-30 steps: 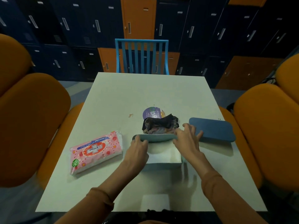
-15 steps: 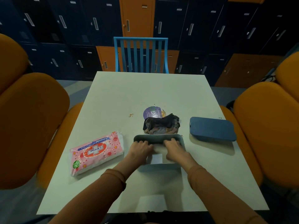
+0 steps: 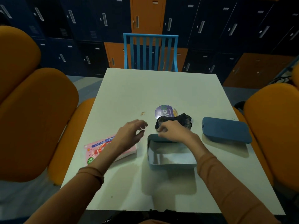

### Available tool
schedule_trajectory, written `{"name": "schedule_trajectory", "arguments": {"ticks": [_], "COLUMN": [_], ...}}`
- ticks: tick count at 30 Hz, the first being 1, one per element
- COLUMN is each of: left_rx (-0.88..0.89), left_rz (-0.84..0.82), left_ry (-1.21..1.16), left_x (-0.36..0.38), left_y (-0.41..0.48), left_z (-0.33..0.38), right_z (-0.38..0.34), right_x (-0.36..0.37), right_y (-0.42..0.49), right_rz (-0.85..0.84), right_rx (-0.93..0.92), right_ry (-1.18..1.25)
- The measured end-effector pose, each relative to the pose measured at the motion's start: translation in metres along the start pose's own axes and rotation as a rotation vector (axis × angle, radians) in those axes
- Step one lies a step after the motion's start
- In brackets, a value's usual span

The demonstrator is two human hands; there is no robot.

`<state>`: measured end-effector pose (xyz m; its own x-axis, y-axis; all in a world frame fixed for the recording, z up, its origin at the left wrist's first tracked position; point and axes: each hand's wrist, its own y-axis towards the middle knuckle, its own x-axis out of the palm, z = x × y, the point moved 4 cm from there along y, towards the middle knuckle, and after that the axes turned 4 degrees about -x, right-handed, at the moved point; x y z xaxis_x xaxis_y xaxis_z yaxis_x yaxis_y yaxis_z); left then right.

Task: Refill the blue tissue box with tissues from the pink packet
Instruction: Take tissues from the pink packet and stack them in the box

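The right hand point(image 3: 175, 132) sits a little right of the frame's centre with its fingers curled under. The fingertips are at the far rim of the blue tissue box point(image 3: 171, 166) and at the near edge of a dark crumpled wrapper point(image 3: 181, 119). Whether they pinch the wrapper, hold the rim or hold nothing cannot be made out, because the knuckles cover the contact.

The left hand point(image 3: 129, 135), left of centre, hangs above the table with loosely spread, slightly bent fingers and holds nothing.

The box stands open below the right hand. Its inside looks pale, and the wrist hides its far right corner. Its blue lid point(image 3: 226, 130) lies flat at mid right, well apart from it.

The pink packet point(image 3: 98, 150) lies at lower left of centre, just beside the box. The left forearm covers its right half. It has a blue band with white script that is too blurred to read, a red burst and a green round mark.

Behind the wrapper a purple round disc point(image 3: 162, 110) shows pale letters that look like "yG"; the rest is hidden.

All of this rests on a pale table point(image 3: 161, 88). Orange padded seats point(image 3: 32, 110) are cut off at both sides, a blue slatted chair point(image 3: 150, 52) stands at top centre, and dark lockers point(image 3: 80, 21) fill the top.
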<state>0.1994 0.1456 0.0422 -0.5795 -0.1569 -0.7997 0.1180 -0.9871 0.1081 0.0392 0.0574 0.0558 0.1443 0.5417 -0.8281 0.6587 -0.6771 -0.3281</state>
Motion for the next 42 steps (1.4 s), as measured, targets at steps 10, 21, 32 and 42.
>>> {"name": "schedule_trajectory", "arguments": {"ticks": [10,21,32,42], "left_rx": [-0.423,-0.419,-0.287,-0.313], "left_rz": [-0.35,-0.281,0.268,0.058], "left_ry": [0.34,0.31,-0.284,-0.55], "left_x": [0.009,0.016,-0.008,0.016], "left_y": [-0.034,-0.059,-0.057,-0.032], "left_z": [-0.095,-0.12,-0.097,-0.066], "right_z": [-0.074,-0.081,-0.102,-0.108], "right_x": [0.051,0.071,0.011,-0.024], "right_y": [0.049,0.064,0.048,0.03], "right_rz": [-0.07,0.034,0.136,0.239], "right_rx": [-0.055,0.251,-0.004,-0.013], "right_ry": [0.04,0.563,0.411,0.259]}}
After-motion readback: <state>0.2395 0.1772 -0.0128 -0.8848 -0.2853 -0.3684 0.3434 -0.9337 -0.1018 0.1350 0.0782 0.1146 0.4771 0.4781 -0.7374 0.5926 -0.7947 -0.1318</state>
